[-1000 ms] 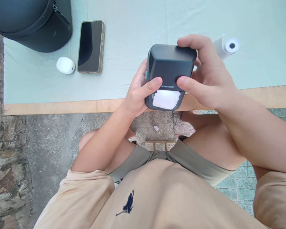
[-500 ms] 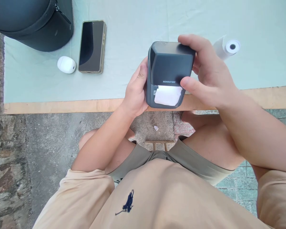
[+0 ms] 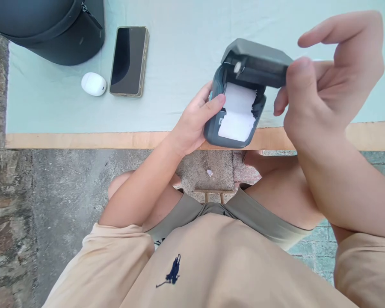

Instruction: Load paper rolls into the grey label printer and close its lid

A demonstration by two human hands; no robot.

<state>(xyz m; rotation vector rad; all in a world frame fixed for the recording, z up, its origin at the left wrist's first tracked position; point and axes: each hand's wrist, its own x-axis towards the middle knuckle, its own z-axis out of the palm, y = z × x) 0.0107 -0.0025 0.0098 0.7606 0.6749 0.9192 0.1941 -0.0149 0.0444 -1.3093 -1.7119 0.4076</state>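
Note:
My left hand (image 3: 197,119) is closed round the left side of a dark label printer (image 3: 214,127), its thumb over the rim. The printer's lid (image 3: 259,62) is swung up. White paper (image 3: 239,113) with ragged edges lies inside the printer and over its front lip. At the lid's right edge my right hand (image 3: 329,85) grips with thumb and fingers, its index finger raised and bent. Most of the white paper roll on the table is hidden behind that hand.
On the table's pale cloth (image 3: 179,51) lie a phone (image 3: 129,62) and a white rounded case (image 3: 93,84). A black zippered case (image 3: 67,38) stands at the back left. The wooden table edge (image 3: 115,140) runs in front of my knees. A paper scrap (image 3: 209,173) lies on the ground.
The printer's lid has gone from closed to raised, showing the paper inside. My right hand has moved up and right with the lid's edge, and my left thumb has shifted onto the rim.

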